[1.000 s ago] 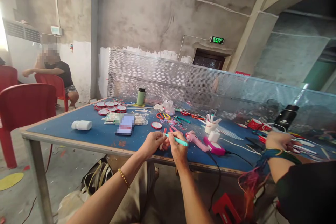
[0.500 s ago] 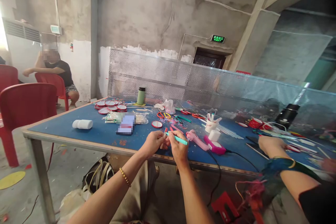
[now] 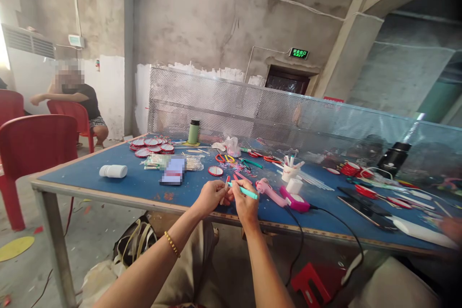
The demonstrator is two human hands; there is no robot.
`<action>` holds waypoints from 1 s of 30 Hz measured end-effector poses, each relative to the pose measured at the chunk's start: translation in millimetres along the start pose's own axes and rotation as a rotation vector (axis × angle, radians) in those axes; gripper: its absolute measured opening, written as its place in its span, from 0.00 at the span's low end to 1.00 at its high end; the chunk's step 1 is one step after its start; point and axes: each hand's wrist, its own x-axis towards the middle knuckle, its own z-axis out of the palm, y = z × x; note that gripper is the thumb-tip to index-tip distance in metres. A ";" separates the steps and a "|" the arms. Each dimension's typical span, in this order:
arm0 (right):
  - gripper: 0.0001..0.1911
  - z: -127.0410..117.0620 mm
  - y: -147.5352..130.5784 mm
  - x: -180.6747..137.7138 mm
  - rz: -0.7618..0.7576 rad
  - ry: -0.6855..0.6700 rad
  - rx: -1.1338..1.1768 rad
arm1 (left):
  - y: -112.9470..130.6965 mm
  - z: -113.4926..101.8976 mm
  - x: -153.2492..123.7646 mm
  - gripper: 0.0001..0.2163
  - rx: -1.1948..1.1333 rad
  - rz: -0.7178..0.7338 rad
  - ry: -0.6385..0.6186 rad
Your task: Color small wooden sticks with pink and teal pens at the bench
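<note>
My right hand [image 3: 247, 203] is closed around a teal marker pen [image 3: 249, 193], gripped like a writing tool with its tip angled to the left. Close beside it, my left hand [image 3: 212, 196] pinches a small red-tipped piece [image 3: 227, 181]; its lower part is mostly hidden by the fingers. The pen's tip is at this piece, though I cannot tell whether they touch. Just behind the hands lie a round red-rimmed disc [image 3: 215, 171] and scattered colourful scraps [image 3: 242, 167]. A pink glue gun [image 3: 270, 193] rests right of my right hand.
On the blue table [image 3: 137, 190] stand a white bottle [image 3: 113, 171], a phone [image 3: 173, 170], stacked red-rimmed discs [image 3: 152, 142], a green flask [image 3: 194, 132] and a pen cup [image 3: 289, 171]. A black cable [image 3: 341, 216] hangs over the front edge. A dark phone [image 3: 366, 211] lies at right.
A co-worker's arm on the right has withdrawn from the table, uncovering the dark phone and a white object beside it. My two hands stay in nearly the same pose.
</note>
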 end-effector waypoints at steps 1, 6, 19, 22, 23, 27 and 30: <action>0.16 0.1 -0.3 0.1 0.000 0.001 0.000 | 0.0 0.0 -0.1 0.17 0.000 0.000 0.001; 0.15 0.1 -1.0 0.2 -0.013 -0.011 -0.007 | -2.7 0.1 0.8 0.16 -0.010 -0.002 -0.003; 0.15 -0.5 3.9 1.3 -0.025 -0.023 -0.026 | -6.4 1.1 1.3 0.13 0.036 -0.005 0.017; 0.15 -0.5 3.7 0.9 -0.018 -0.023 -0.022 | -8.4 1.1 1.3 0.13 0.040 0.001 0.012; 0.16 -0.6 3.8 0.7 -0.016 -0.021 -0.024 | -9.0 1.1 1.4 0.12 0.040 0.001 0.011; 0.15 -1.1 4.0 0.3 -0.007 -0.019 -0.032 | -9.7 0.8 1.9 0.12 0.049 -0.004 0.013; 0.14 -1.0 3.4 0.7 -0.008 -0.029 -0.023 | -8.9 0.7 2.3 0.12 0.064 0.000 0.014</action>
